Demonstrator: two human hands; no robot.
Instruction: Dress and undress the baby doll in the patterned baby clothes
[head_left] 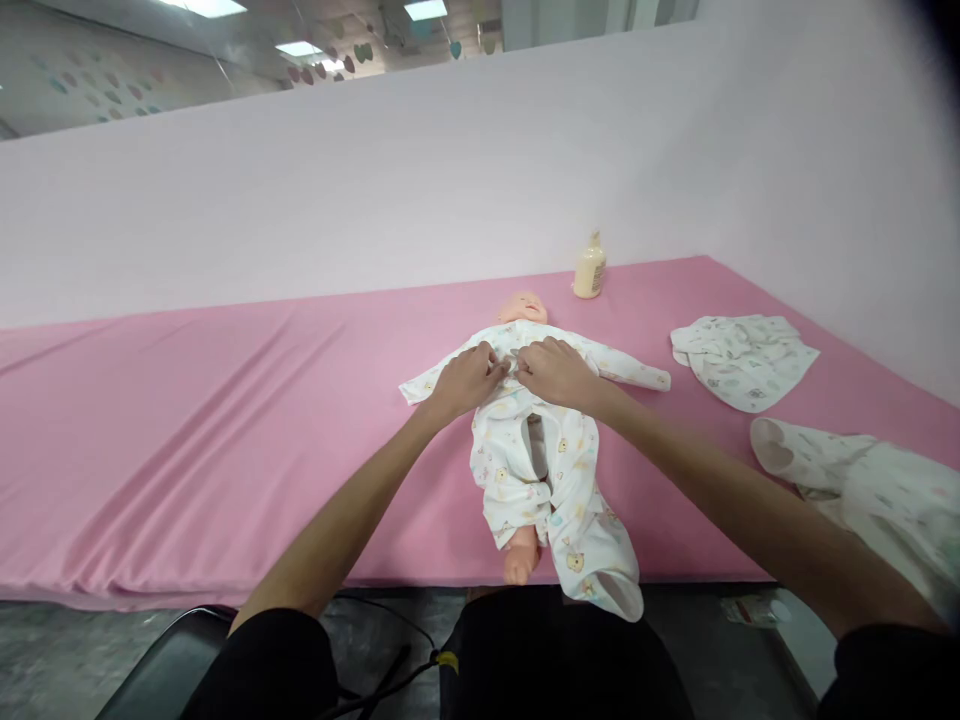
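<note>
A baby doll (523, 307) lies on its back on the pink sheet, its head toward the wall. It wears a white printed romper (574, 465) with long sleeves spread out to both sides. My left hand (471, 378) and my right hand (553, 368) meet over the chest, fingers closed on the romper's front. Whether they pinch a fastener or only cloth is hidden. Between the legs the romper gapes. One bare foot (521, 556) pokes out of a leg opening; the other leg's cloth hangs past the table's front edge.
A cream pump bottle (589, 268) stands by the back wall. To the right lie a crumpled white printed cloth (746, 360) and a larger white fabric piece (862, 480), partly behind my right forearm. The pink sheet (187, 430) has folds on the left. A black chair (176, 665) is below.
</note>
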